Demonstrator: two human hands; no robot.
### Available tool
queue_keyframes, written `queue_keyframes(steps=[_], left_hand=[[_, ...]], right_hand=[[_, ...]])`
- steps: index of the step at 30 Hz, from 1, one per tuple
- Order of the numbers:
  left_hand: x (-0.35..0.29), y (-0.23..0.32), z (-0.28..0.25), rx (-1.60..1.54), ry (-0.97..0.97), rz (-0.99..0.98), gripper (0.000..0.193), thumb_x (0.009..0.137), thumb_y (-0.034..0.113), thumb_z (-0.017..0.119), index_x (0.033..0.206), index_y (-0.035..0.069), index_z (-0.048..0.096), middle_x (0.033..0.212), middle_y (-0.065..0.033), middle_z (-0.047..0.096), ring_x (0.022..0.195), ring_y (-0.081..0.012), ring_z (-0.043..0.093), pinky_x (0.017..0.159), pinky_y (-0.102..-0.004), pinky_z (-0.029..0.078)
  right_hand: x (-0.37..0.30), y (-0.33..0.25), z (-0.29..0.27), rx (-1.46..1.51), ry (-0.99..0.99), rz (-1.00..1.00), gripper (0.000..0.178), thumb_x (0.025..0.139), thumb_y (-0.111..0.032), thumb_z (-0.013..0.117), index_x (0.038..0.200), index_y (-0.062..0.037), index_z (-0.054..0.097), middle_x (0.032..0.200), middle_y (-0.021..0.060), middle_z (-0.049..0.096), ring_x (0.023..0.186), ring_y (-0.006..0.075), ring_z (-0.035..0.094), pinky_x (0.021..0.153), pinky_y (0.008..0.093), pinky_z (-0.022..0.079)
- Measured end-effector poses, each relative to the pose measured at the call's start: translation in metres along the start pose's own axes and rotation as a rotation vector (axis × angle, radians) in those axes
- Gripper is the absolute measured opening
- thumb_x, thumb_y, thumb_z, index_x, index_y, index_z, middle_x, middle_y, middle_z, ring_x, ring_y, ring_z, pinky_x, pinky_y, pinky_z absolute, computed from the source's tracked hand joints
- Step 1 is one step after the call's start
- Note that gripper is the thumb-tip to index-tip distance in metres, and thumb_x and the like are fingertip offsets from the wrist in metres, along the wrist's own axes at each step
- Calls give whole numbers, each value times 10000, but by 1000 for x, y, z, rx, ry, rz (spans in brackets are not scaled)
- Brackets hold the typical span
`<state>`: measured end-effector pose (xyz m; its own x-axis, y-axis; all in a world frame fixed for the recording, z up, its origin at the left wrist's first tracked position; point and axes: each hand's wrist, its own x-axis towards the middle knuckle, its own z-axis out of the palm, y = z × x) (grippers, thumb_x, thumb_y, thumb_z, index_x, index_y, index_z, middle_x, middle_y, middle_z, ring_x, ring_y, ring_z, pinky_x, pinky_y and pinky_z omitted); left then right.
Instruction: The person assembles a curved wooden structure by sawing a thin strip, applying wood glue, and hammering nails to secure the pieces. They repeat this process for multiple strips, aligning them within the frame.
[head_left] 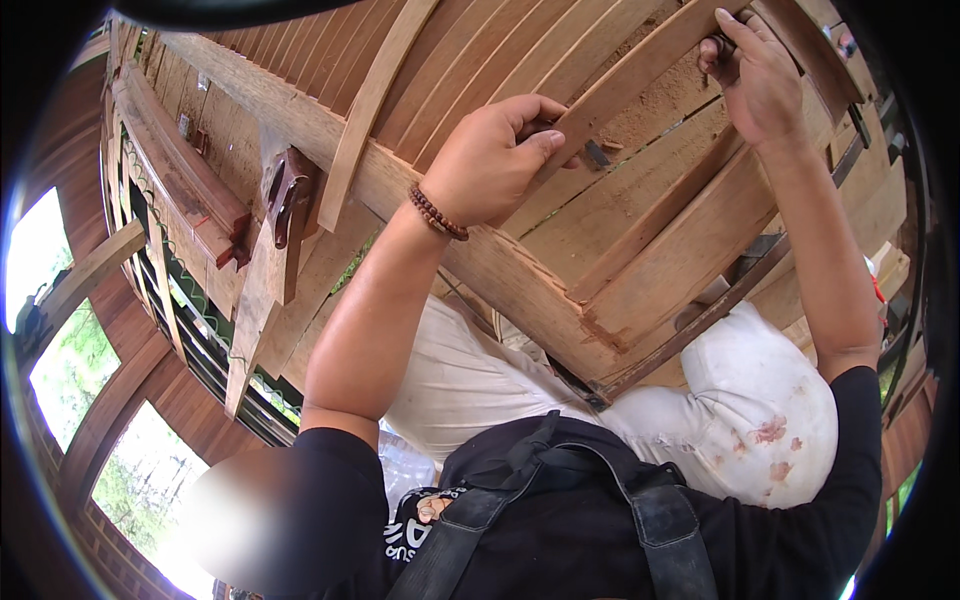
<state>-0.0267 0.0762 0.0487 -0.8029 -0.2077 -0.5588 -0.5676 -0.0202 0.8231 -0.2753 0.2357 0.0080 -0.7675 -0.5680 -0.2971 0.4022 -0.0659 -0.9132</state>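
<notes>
My left hand (497,158) is closed round the near part of a narrow wooden slat (640,78), thumb on top and fingers curled under. A bead bracelet (437,212) circles that wrist. Toward the upper right, my right hand (760,85) pinches the slat's far part between thumb and fingers. The slat slants above a wooden frame (540,300), whose near corner lies by my knees. Several parallel slats (480,80) fill the frame's far left part. A small dark piece (597,154) lies just beyond my left hand.
Sawdust (650,125) covers the boards inside the frame. A curved wooden strip (375,95) lies across the frame's left rail. Further left are a dark brown tool with a handle (287,197) and curved brown mouldings (190,160). A clear plastic bottle (405,465) is beside my thigh.
</notes>
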Motion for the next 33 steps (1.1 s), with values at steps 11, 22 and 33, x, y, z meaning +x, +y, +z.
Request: queue_keyframes(steps=[11, 22, 33], left_hand=[[-4, -1, 18, 505, 236, 184, 267, 975, 95, 633, 1224, -3, 644, 967, -166, 753, 889, -259, 746, 810, -362, 553], [-7, 12, 14, 313, 207, 83, 279, 959, 68, 650, 1223, -14, 686, 997, -190, 756, 903, -256, 753, 803, -340, 567], [3, 18, 15, 742, 406, 477, 543, 832, 116, 797, 1343, 35, 633, 1301, -163, 652, 1253, -333, 611, 1045, -437, 493]], right_hand=[[3, 2, -2, -102, -23, 197, 104, 1060, -195, 573, 1060, -94, 597, 925, 12, 648, 722, 116, 648, 685, 303, 570], [3, -11, 5, -55, -44, 305, 153, 1086, -163, 477, 1159, -36, 522, 989, 69, 635, 761, 139, 658, 718, 353, 603], [6, -8, 10, -63, -60, 387, 128, 1094, -163, 472, 1168, -64, 502, 976, 51, 608, 765, 137, 641, 728, 367, 602]])
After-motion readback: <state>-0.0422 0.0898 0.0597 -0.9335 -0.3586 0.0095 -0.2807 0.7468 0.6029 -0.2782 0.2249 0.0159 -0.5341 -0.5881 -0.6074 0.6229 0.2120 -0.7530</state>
